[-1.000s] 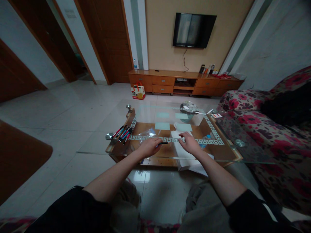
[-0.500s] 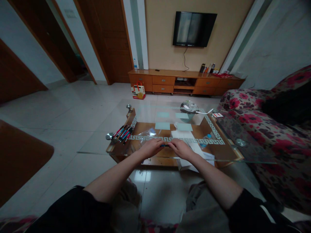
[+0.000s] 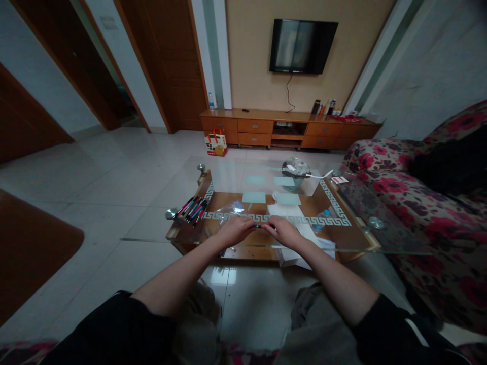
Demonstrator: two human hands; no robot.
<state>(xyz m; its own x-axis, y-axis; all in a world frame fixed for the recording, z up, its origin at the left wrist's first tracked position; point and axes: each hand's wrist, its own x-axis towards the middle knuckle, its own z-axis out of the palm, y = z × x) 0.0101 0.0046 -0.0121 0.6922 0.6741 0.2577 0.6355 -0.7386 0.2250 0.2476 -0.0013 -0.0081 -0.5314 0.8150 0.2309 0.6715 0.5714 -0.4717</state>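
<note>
My left hand (image 3: 233,230) and my right hand (image 3: 281,232) meet over the near edge of the glass coffee table (image 3: 243,243). Between their fingertips they hold a dark pen (image 3: 258,226), which lies level; only a short stretch of it shows. Just beyond my left hand lies a clear plastic bag (image 3: 230,208). A bunch of several red, blue and black pens (image 3: 192,209) lies at the table's left end. White paper sheets (image 3: 289,215) lie under and beyond my right hand.
A glass bowl (image 3: 296,167) and a small red-and-white card (image 3: 340,180) sit at the table's far side. A floral sofa (image 3: 426,203) stands at the right. A wooden TV cabinet (image 3: 289,129) and a red bag (image 3: 216,143) are across the tiled floor.
My right hand moved left from the white paper to the pen in my left hand. Both hands now grip the pen together.
</note>
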